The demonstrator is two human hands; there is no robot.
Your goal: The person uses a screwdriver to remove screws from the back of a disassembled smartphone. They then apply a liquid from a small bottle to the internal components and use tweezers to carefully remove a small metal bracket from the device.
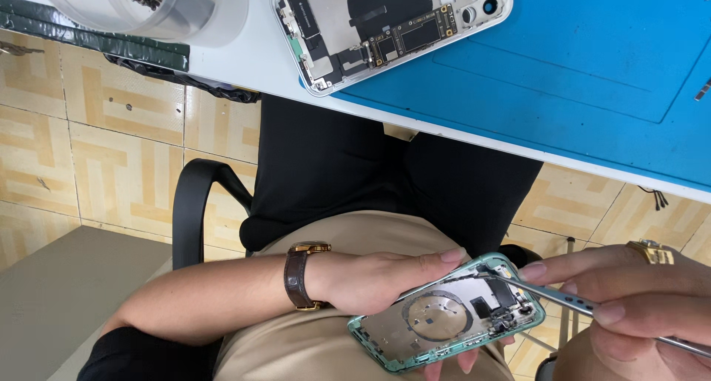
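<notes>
A green phone housing (444,318), opened and with its round coil and small parts exposed, is held low over the lap, below the edge of the white table (255,62). It is cradled from beneath by the left hand (378,281), whose fingers are curled shut around its frame, the thumb laid along the upper edge and fingertips seen below the lower edge. A brown-strapped watch (298,275) is worn on that wrist. Metal tweezers (585,305) are pinched tightly between the thumb and fingers of the right hand (629,292), and their tip is set into the upper right corner of the housing. On the table above, a second opened phone (389,25) is laid partly on a blue mat (592,62), beside a clear plastic container (148,7).
</notes>
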